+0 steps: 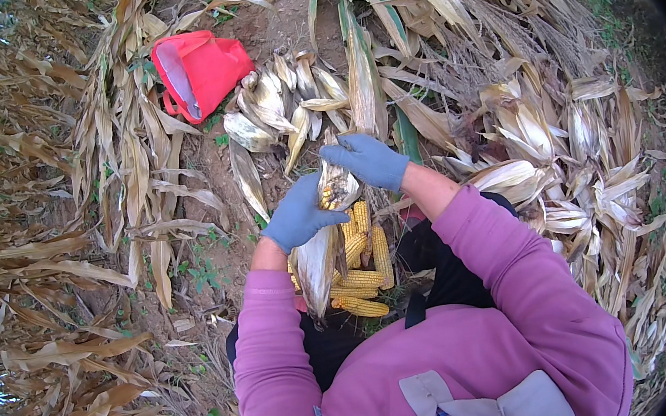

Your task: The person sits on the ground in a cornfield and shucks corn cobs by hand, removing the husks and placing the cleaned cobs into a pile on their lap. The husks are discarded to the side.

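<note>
Between my two gloved hands is a corn ear [336, 190], its husk partly peeled back so that yellow and darkened kernels show. My left hand [300, 214] wraps around its lower part, thumb to the right. At the top end, my right hand [371, 161] has its fingers closed on the ear's husk. A long pale strip of husk [319, 262] hangs below my left hand. Beneath my hands, several bare yellow corn cobs [357, 280] lie in a pile on the ground between my legs. Some of the cobs are hidden by the husk.
Several unpeeled ears [273, 102] lie ahead, beside a red bag [205, 69] tipped on the soil. Empty-looking husks [547, 171] are heaped at the right. Dry stalks [440, 0] lie at the far right, and dry corn plants [44, 246] line the left.
</note>
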A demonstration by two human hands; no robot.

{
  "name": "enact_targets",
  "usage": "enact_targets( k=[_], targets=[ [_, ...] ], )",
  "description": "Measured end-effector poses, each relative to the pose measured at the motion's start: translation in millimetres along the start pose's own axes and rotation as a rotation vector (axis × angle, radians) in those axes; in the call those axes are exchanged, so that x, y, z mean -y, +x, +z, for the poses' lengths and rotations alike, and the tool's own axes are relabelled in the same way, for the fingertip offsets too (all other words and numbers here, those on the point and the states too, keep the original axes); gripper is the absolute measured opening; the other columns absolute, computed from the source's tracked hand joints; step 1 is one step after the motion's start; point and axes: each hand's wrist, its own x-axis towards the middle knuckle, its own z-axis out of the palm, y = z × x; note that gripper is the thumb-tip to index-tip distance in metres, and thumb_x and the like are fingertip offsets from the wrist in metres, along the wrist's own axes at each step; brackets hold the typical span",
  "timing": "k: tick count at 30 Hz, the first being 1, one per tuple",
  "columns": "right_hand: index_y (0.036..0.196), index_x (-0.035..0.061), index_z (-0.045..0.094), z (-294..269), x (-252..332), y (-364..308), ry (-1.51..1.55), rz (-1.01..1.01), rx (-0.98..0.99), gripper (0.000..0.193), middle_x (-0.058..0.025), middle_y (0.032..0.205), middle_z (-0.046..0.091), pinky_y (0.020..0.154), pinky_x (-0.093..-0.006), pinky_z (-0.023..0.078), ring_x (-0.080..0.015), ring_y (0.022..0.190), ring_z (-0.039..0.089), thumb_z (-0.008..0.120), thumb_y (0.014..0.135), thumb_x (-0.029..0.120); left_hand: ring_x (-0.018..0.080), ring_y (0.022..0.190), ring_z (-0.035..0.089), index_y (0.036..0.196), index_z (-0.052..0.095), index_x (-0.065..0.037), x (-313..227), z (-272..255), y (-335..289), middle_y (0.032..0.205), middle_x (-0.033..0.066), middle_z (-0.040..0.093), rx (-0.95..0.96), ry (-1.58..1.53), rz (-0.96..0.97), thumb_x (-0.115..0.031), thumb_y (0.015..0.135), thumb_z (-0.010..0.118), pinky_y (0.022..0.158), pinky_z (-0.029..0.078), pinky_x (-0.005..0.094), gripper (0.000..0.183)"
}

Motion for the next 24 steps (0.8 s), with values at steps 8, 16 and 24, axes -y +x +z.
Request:
enact_targets(
  k=[8,16,24],
  targets=[
    [0.111,-0.0023,0.056,16.7,3.8,2.2,1.018,0.144,-0.270,0.045,-0.0095,0.100,0.062,0.074,-0.0294,0.051,-0.0165,0.087,0.060,0.054,0.093,0.039,0.0316,0.118,0.050,0.132,0.042,-0.002,5.3,-6.8,-1.1,0.125,0.0187,0.052,-0.313,-0.057,-0.050,-0.024,0.069,0.078,0.099,0.039,0.0368,0.075],
    [0.113,0.0005,0.055,29.6,-2.1,7.4,1.280,0.203,-0.120,0.044,-0.0113,0.103,0.063,0.075,-0.0335,0.053,-0.0209,0.086,0.063,0.051,0.094,0.040,0.0137,0.101,0.055,0.122,0.046,-0.001,-12.5,20.0,8.6,0.112,0.0084,0.056,-0.555,-0.629,-0.015,-0.013,0.076,0.072,0.087,0.046,0.0272,0.054],
    [0.086,0.0108,0.059,7.1,6.7,3.4,1.178,0.173,0.209,0.024,0.0034,0.072,0.055,0.058,-0.0221,0.045,-0.0064,0.064,0.053,0.058,0.092,0.034,0.0228,0.084,0.061,0.108,0.052,-0.005,10.2,-3.8,4.9,0.093,0.0099,0.061,-0.853,-1.267,-0.096,-0.044,0.090,0.053,0.077,0.050,0.0360,0.042]
  ],
)
